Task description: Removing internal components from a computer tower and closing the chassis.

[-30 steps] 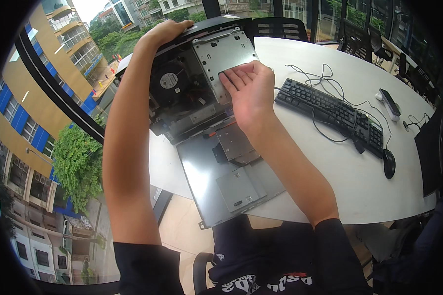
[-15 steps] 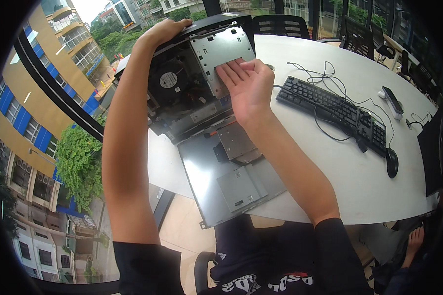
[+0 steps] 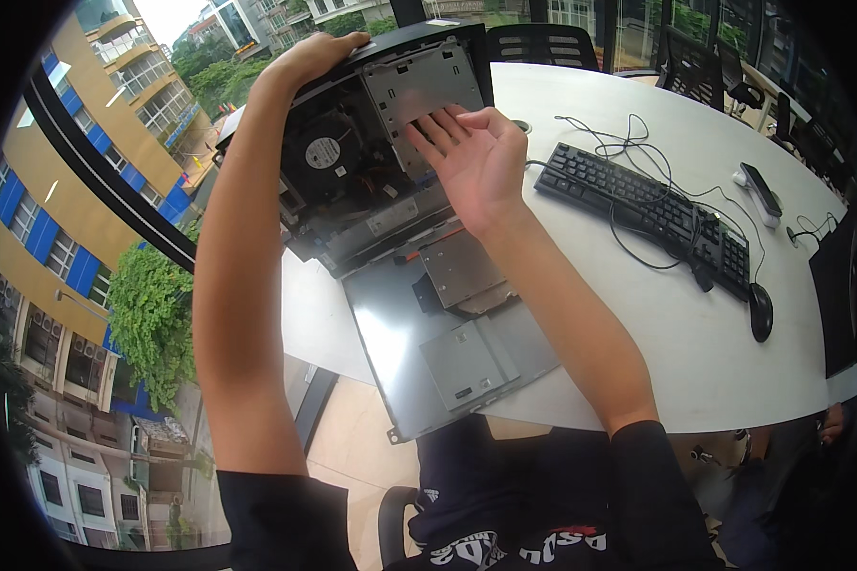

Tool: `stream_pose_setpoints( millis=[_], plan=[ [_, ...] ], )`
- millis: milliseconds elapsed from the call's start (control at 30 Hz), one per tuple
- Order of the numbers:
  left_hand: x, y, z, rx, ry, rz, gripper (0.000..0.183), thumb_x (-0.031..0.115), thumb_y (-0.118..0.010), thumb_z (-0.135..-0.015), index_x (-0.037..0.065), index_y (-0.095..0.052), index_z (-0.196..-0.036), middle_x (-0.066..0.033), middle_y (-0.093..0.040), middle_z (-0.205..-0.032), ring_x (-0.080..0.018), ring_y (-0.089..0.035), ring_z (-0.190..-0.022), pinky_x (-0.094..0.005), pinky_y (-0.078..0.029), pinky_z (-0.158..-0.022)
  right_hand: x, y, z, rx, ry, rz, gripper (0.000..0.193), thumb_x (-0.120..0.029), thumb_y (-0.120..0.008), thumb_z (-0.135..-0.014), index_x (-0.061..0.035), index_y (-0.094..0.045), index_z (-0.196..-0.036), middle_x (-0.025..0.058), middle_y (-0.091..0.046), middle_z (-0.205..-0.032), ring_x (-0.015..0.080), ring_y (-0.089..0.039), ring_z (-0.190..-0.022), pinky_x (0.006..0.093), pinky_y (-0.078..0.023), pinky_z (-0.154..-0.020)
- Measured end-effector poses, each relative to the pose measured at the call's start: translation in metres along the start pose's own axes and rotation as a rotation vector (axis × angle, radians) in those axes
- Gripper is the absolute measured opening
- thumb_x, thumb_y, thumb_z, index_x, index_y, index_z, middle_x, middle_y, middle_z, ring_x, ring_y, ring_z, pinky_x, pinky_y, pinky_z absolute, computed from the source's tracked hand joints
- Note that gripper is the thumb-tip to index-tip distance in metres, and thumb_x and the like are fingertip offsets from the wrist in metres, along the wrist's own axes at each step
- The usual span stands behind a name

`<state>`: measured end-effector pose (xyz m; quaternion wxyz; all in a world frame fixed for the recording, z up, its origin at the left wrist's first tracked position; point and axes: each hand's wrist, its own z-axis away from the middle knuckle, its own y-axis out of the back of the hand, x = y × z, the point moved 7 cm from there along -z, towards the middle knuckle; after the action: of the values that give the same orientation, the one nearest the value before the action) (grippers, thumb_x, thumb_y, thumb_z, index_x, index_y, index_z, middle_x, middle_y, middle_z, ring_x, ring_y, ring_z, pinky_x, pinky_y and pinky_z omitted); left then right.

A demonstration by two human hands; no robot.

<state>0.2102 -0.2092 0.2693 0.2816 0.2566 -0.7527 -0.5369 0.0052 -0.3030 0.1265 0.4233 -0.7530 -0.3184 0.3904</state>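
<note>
An opened desktop computer case (image 3: 381, 226) stands tilted at the far edge of my view, its inside turned toward me. My left hand (image 3: 319, 57) grips its top edge, with most fingers hidden behind the rim. My right hand (image 3: 478, 164) is palm up and holds nothing. Its spread fingertips are at the metal drive-bay plate (image 3: 400, 100), apparently touching it. Left of the plate, a round black fan (image 3: 324, 154) with a white label shows inside. Nearer me lies the detached metal side panel (image 3: 386, 352), with a metal drive bracket (image 3: 457, 271) on it.
A black keyboard (image 3: 647, 214) with tangled cable and a black mouse (image 3: 760, 314) lie on the white table (image 3: 600, 347) to the right. Beyond them are a phone-like black device (image 3: 760, 188) and a dark screen (image 3: 838, 295). Windows border the left side; office chairs (image 3: 543, 48) stand behind.
The case has tipped slightly up and to the left with my left hand. My right fingers have spread and shifted a little left along the plate. Another person's hand at lower right has moved.
</note>
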Motion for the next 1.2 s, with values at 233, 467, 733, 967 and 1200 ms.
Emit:
stream_pose_setpoints(
  millis=[233, 467, 733, 967, 1200],
  plan=[
    [-0.001, 0.002, -0.004, 0.02, 0.008, -0.022, 0.072, 0.068, -0.047, -0.097, 0.007, -0.07, -0.13, -0.0192, -0.074, -0.112, -0.0268, -0.068, -0.105, -0.038, -0.046, -0.102, -0.006, 0.005, -0.007, -0.054, -0.082, 0.208, 0.016, -0.01, -0.056, -0.085, -0.0002, -0.054, -0.098, 0.014, -0.058, -0.111, 0.0284, -0.058, -0.118, 0.0471, -0.046, -0.114],
    [0.016, 0.021, 0.017, 0.163, -0.131, -0.03, 0.075, 0.071, -0.046, -0.097, 0.009, -0.068, -0.133, -0.0231, -0.07, -0.123, -0.0324, -0.067, -0.114, -0.0404, -0.047, -0.104, -0.014, 0.005, -0.009, -0.127, -0.189, 0.385, 0.05, -0.013, -0.054, -0.085, 0.0155, -0.046, -0.126, 0.0288, -0.055, -0.132, 0.0378, -0.061, -0.125, 0.0457, -0.05, -0.112],
    [0.067, 0.004, 0.073, 0.147, -0.252, -0.231, 0.107, 0.064, -0.084, -0.067, -0.005, -0.053, -0.143, -0.0287, -0.065, -0.127, -0.0372, -0.064, -0.119, -0.0443, -0.048, -0.105, -0.019, 0.002, -0.01, -0.167, -0.199, 0.301, 0.011, -0.008, -0.057, -0.082, -0.0002, -0.056, -0.089, 0.0159, -0.062, -0.111, 0.0334, -0.063, -0.114, 0.0469, -0.056, -0.104],
    [0.069, 0.003, 0.081, 0.272, -0.231, -0.382, 0.106, 0.062, -0.087, -0.064, 0.003, -0.054, -0.145, -0.0209, -0.063, -0.135, -0.0342, -0.06, -0.127, -0.0438, -0.045, -0.108, -0.016, 0.007, -0.01, -0.19, -0.204, 0.301, 0.008, -0.009, -0.058, -0.082, -0.0019, -0.058, -0.085, 0.0138, -0.061, -0.112, 0.0274, -0.061, -0.113, 0.0452, -0.057, -0.102],
    [0.067, 0.003, 0.078, 0.292, -0.235, -0.384, 0.107, 0.062, -0.087, -0.063, 0.004, -0.053, -0.146, -0.02, -0.063, -0.135, -0.0339, -0.061, -0.127, -0.044, -0.045, -0.109, -0.016, 0.008, -0.009, -0.197, -0.197, 0.311, 0.008, -0.009, -0.06, -0.082, -0.0022, -0.059, -0.086, 0.0105, -0.059, -0.108, 0.0258, -0.058, -0.117, 0.045, -0.057, -0.103]
  ],
)
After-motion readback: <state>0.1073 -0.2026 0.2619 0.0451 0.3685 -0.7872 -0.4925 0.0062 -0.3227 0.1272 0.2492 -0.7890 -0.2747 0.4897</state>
